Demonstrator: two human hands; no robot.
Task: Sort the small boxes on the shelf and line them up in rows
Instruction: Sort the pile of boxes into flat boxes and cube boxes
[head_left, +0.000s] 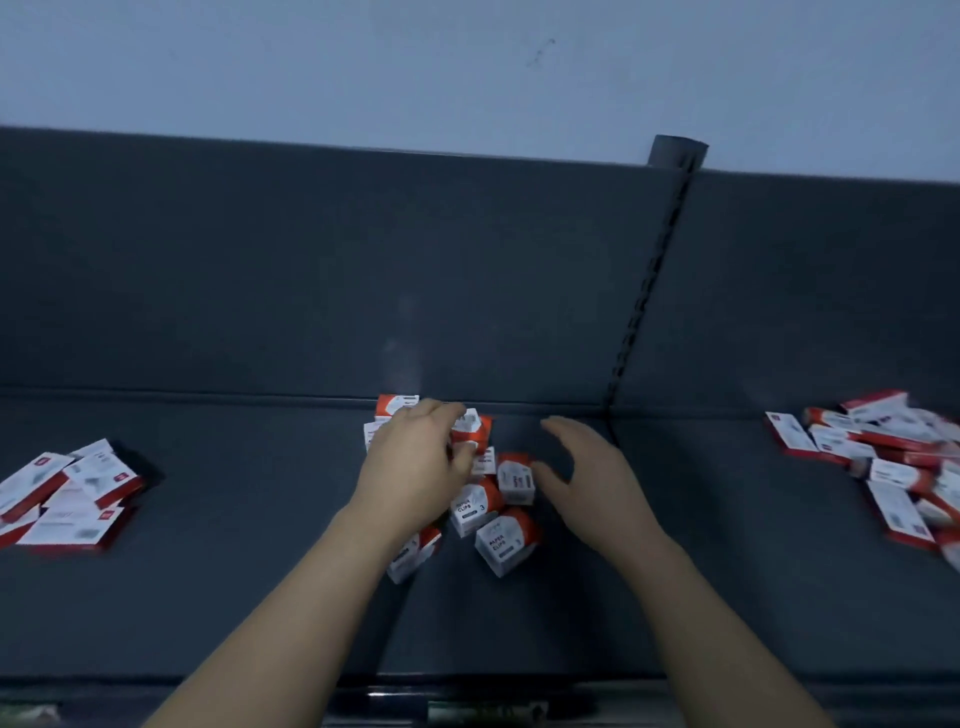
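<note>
While the left hand (415, 467) is seemingly pinching a small box (475, 427) at the heap's (480, 512) back, the right hand (587, 480) is hovering spread open just right of that heap

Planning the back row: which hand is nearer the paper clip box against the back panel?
Left. The left hand is just in front of that paper clip box; the right hand hovers open, apart, farther right.

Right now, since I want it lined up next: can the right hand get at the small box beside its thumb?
Probably yes: the right hand hovers open, its thumb nearly at the small box, with nothing lying on the box or between them.
</note>
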